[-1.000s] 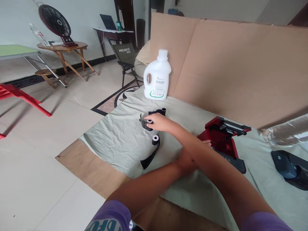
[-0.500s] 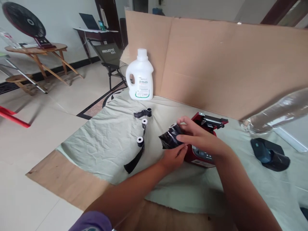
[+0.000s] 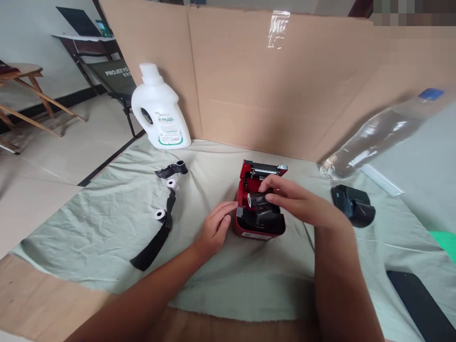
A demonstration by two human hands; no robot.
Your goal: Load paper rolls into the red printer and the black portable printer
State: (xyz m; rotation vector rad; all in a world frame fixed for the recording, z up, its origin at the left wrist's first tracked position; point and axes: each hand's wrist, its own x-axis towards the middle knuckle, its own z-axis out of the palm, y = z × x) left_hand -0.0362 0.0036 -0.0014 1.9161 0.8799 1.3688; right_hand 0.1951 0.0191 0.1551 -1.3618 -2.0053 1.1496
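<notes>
A red and black printer-like box (image 3: 259,232) stands on the pale green cloth with its lid raised. Inside its opening sits a black roll with a white core (image 3: 257,199), its loose black film hanging over the front. My right hand (image 3: 295,199) pinches this roll at its right end with thumb and fingers. At the left side of the box, my left hand (image 3: 215,227) touches the edge with its fingertips, holding nothing, thumb apart. More black rolls, one dark-cored (image 3: 181,166) and two white-cored (image 3: 160,215), lie to the left with film trailing.
A white detergent bottle (image 3: 162,114) stands at the back left before a cardboard wall (image 3: 249,71). A clear plastic bottle (image 3: 377,137) leans at the back right. A black device (image 3: 352,204) and a dark phone-like slab (image 3: 420,299) lie right on the cloth (image 3: 231,285).
The black roll has moved from between both hands into the box. My left hand has let go of it and moved to the box's left side. The view has turned to the right.
</notes>
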